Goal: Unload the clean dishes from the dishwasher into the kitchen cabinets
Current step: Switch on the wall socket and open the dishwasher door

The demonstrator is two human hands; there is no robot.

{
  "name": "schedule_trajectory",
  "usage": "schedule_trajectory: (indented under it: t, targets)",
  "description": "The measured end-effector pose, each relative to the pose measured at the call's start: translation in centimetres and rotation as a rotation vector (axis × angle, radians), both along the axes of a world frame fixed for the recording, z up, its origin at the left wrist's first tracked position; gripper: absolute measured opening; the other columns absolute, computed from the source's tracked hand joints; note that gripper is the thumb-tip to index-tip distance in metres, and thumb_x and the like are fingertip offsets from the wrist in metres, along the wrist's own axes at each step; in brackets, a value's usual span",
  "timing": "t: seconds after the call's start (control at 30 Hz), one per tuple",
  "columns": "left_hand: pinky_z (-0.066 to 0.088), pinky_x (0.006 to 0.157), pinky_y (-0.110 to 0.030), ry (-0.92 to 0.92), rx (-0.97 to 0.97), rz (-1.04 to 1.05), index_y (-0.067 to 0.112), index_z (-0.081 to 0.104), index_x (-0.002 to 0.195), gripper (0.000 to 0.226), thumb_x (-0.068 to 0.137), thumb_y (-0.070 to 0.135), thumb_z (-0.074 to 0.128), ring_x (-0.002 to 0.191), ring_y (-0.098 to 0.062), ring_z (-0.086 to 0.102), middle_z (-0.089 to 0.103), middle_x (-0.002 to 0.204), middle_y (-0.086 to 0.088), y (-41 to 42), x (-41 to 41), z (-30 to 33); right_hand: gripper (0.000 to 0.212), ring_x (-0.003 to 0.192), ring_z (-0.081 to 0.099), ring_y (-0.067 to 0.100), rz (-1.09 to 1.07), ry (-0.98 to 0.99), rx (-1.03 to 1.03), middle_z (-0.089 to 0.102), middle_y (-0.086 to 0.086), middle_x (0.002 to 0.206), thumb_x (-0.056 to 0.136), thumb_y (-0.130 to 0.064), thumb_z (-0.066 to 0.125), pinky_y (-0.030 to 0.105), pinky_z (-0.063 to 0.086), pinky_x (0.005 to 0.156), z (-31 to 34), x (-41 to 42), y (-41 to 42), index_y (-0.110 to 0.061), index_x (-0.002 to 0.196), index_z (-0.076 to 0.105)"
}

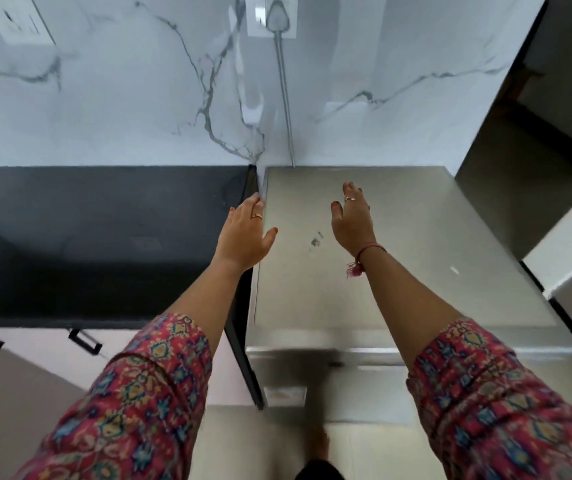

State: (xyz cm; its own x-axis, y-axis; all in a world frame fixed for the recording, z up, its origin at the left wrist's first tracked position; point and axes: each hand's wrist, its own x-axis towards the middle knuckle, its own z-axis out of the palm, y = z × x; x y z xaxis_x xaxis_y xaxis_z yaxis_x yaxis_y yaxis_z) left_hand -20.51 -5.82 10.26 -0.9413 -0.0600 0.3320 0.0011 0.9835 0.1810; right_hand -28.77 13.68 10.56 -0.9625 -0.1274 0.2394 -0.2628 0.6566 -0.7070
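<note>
A silver freestanding dishwasher (pixel 405 271) stands against the marble wall, seen from above, its door shut and its front edge below my arms. My left hand (pixel 244 233) hovers with straight fingers over the dishwasher's left top edge, beside the black counter. My right hand (pixel 352 216) reaches out flat above the middle of the dishwasher's top, fingers extended toward the wall. Both hands hold nothing. No dishes are in view.
A black countertop (pixel 97 244) lies to the left, with white lower cabinets and black handles (pixel 85 341) under it. A grey power cord (pixel 284 98) runs down the marble wall from a socket (pixel 270 15). A dark tall unit (pixel 534 140) stands at right.
</note>
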Motion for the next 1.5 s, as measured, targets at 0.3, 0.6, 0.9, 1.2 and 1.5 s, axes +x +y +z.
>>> schedule_trajectory:
  t: [0.3, 0.6, 0.9, 1.2, 1.5]
  targets:
    - [0.008, 0.118, -0.043, 0.103, -0.096, 0.047, 0.002, 0.010, 0.150, 0.075, 0.096, 0.040, 0.045, 0.148, -0.026, 0.006, 0.005, 0.160, -0.012, -1.8, -16.4, 10.1, 0.054, 0.148, 0.011, 0.024, 0.082, 0.156, -0.131, 0.020, 0.012, 0.158, 0.099, -0.016, 0.039, 0.040, 0.013, 0.120, 9.4, -16.0, -4.1, -0.002, 0.148, 0.025]
    - [0.007, 0.118, -0.046, 0.194, -0.076, 0.067, 0.003, 0.008, 0.150, 0.078, 0.095, 0.046, 0.043, 0.148, -0.026, 0.005, 0.004, 0.160, -0.014, -2.9, -28.0, 17.6, 0.055, 0.148, 0.008, 0.023, 0.137, 0.266, -0.120, 0.017, 0.010, 0.159, 0.099, -0.018, 0.039, 0.041, 0.011, 0.121, 14.2, -24.9, -6.0, -0.004, 0.150, 0.022]
    - [0.004, 0.118, -0.047, 0.206, 0.029, 0.039, 0.005, 0.005, 0.151, 0.084, 0.093, 0.051, 0.044, 0.148, -0.022, 0.004, 0.006, 0.160, -0.010, -5.7, -34.6, 20.2, 0.056, 0.148, 0.006, 0.021, 0.134, 0.323, -0.104, 0.015, 0.008, 0.159, 0.100, -0.019, 0.039, 0.038, 0.010, 0.121, 15.8, -30.4, -8.2, -0.005, 0.150, 0.019]
    - [0.010, 0.120, -0.043, 0.360, -0.003, -0.028, 0.003, 0.012, 0.151, 0.084, 0.092, 0.053, 0.046, 0.147, -0.025, 0.014, 0.015, 0.158, -0.012, -7.9, -37.8, 18.5, 0.058, 0.148, 0.010, 0.018, 0.126, 0.308, -0.112, 0.018, 0.007, 0.159, 0.098, -0.018, 0.043, 0.040, 0.012, 0.121, 14.2, -33.7, -10.6, -0.007, 0.150, 0.020]
    - [0.012, 0.120, -0.042, 0.435, 0.021, 0.030, 0.005, 0.017, 0.150, 0.082, 0.091, 0.057, 0.042, 0.146, -0.025, 0.019, 0.022, 0.157, -0.011, -6.8, -38.6, 18.1, 0.057, 0.148, 0.012, 0.019, 0.117, 0.340, -0.105, 0.020, 0.007, 0.158, 0.099, -0.018, 0.042, 0.042, 0.012, 0.121, 13.4, -34.3, -11.3, -0.009, 0.150, 0.021]
